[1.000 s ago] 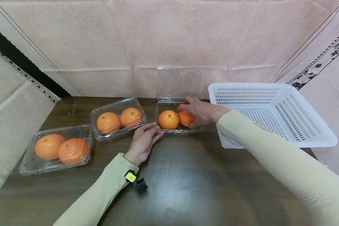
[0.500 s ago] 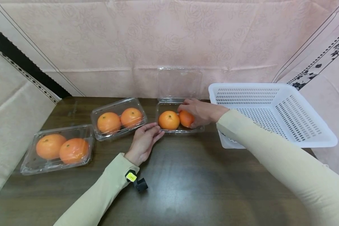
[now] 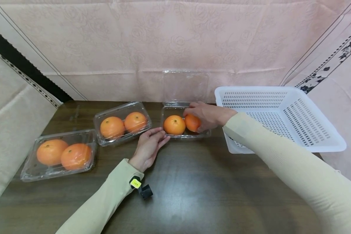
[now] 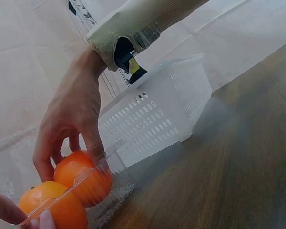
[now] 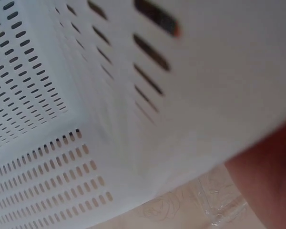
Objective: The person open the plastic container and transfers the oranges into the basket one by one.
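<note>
A clear plastic clamshell box [image 3: 200, 135] sits on the table with its lid [image 3: 185, 86] standing open behind it. Inside, an orange [image 3: 174, 124] lies on the left and a second orange [image 3: 192, 122] on the right. My right hand [image 3: 206, 115] grips the second orange from above, its fingers and thumb curled round it. My left hand [image 3: 147, 148] pinches the box's front left corner. In the left wrist view, the box's clear wall passes in front of both oranges, and the right hand [image 4: 71, 119] reaches down from above.
A white perforated basket [image 3: 283, 113] stands at the right, under the right forearm. To the left lie two closed clear boxes, a nearer clamshell [image 3: 89, 135] and a farther-left clamshell [image 3: 26, 174], each holding two oranges. A pink cloth [image 3: 105, 48] hangs behind the brown table [image 3: 193, 195].
</note>
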`<state>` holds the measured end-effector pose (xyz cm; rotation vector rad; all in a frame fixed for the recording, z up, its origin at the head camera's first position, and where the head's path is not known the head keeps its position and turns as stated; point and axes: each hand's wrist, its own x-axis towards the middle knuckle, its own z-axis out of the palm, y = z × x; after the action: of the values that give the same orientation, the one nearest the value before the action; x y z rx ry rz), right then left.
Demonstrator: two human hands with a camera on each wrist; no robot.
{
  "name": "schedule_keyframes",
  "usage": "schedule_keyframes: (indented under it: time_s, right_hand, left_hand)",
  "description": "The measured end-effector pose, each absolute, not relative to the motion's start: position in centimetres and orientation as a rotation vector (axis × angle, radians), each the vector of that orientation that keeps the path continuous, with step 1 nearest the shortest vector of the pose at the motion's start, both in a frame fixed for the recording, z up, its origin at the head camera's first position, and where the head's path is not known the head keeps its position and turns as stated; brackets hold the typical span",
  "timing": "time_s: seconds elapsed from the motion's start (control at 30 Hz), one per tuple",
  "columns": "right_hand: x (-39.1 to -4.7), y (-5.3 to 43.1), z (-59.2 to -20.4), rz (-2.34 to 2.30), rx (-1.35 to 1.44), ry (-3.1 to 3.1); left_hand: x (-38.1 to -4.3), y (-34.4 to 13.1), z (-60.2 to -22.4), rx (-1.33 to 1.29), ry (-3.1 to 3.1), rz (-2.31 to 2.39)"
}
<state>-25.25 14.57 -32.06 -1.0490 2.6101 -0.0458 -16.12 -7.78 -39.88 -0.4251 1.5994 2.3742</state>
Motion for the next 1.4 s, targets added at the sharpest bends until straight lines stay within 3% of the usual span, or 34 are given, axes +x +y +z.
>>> schedule_keyframes:
  time_s: [1.4]
  right_hand:
    - [-24.6,14.9,-28.8,0.010,-1.109,2.704]
  left_hand:
    - [-16.2,-7.9,-40.1,-0.422,1.601,2.365]
